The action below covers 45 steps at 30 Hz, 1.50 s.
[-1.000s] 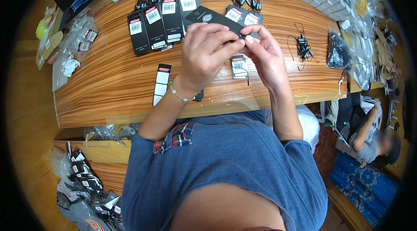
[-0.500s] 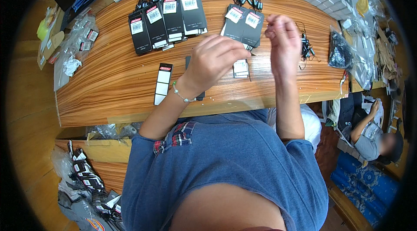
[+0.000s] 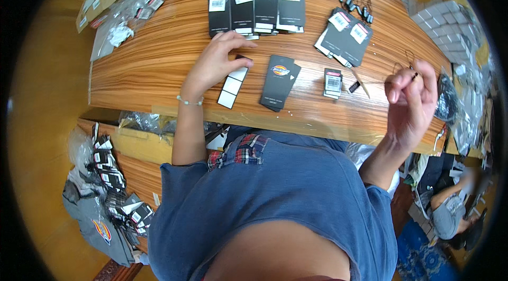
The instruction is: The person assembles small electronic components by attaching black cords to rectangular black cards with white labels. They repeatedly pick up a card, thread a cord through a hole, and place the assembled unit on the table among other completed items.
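My left hand point(image 3: 218, 61) hovers at the upper end of a narrow strip of white labels with black borders point(image 3: 229, 92), thumb and fingers apart. My right hand point(image 3: 411, 102) is raised at the right, fingertips pinched on a thin black hang tag string point(image 3: 414, 76). Between the hands lie dark hang tags with an oval emblem point(image 3: 276, 84), overlapping each other. A small stack of barcode tags point(image 3: 332, 84) sits to their right, beside a thin pointed tan piece point(image 3: 361, 81). Two fanned stacks of strung hang tags point(image 3: 344, 38) lie beyond.
Several overlapping stacks of strung black tags point(image 3: 290, 11) occupy the far middle. White boxes in plastic point(image 3: 442, 16) stand far right, near a bag of black strings point(image 3: 447, 98). Plastic bags point(image 3: 129, 16) lie far left. Grey garments with tags point(image 3: 95, 223) are at lower left. Another person point(image 3: 450, 217) is at right.
My left hand has moved left, off the middle, to the label strip, uncovering the emblem tags. My right hand has moved right and nearer, now pinching a black string. The whole view has shifted.
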### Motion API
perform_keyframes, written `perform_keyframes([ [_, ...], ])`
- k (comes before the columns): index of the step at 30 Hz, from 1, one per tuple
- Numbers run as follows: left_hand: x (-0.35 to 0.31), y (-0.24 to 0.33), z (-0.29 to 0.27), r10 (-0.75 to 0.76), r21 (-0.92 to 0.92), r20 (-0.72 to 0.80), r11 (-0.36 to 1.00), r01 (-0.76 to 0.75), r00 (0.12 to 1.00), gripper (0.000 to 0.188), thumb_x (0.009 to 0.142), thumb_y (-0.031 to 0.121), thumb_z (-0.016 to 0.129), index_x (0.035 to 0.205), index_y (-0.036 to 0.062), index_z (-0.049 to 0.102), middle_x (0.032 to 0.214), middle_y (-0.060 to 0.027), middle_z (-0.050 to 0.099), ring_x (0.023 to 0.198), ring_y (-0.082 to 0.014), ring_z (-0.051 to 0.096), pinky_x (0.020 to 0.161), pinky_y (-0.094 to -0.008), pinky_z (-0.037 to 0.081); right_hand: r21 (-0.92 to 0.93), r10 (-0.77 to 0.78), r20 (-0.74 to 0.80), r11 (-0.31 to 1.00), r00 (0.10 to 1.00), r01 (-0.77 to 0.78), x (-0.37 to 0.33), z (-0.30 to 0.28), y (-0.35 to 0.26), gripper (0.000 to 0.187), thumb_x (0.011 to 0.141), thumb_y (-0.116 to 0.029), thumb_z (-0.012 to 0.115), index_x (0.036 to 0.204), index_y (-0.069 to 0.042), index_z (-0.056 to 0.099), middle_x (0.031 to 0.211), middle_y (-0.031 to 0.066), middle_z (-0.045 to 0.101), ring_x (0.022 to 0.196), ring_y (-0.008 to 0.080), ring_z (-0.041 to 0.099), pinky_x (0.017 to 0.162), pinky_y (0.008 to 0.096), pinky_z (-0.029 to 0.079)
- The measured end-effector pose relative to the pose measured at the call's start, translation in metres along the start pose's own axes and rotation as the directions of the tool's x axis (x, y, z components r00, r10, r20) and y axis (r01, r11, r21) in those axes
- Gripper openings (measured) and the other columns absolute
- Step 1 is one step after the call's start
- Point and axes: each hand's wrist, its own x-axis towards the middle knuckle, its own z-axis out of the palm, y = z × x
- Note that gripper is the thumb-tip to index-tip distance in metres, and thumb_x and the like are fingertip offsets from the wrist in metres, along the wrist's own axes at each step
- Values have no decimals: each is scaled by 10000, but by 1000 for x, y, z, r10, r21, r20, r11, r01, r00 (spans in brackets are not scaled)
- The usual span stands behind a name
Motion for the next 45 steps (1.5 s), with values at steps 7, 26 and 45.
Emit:
perform_keyframes([
  [7, -31, -28, 3, -78, 81, 33, 994, 75, 996, 613, 554, 122, 759, 1137, 93, 571, 1053, -67, 503, 1025, -253, 468, 917, -343, 377, -166, -17, 8, 986, 1000, 18, 0, -6, 4, 115, 850, -66, 528, 934, -1, 486, 700, 86, 505, 642, 162, 509, 575, 227, 376],
  [26, 20, 104, 30, -72, -647, -352, 739, -187, 933, 196, 753, -11, 649, 942, -10, 598, 853, -63, 637, 767, -82, 609, 643, -181, 505, -735, 4, 104, 674, 995, 74, 6, 46, 41, 260, 780, 55, 505, 1008, -9, 399, 672, 95, 543, 597, 153, 556, 577, 260, 440],
  [45, 22, 112, 39, 45, -620, -349, 738, -267, 936, 216, 760, -16, 624, 975, 3, 616, 879, -69, 646, 784, -91, 614, 607, -197, 519, -752, -37, 48, 656, 998, 61, 7, 35, 50, 267, 760, 46, 551, 988, -5, 421, 701, 110, 574, 631, 206, 587, 575, 284, 452],
])
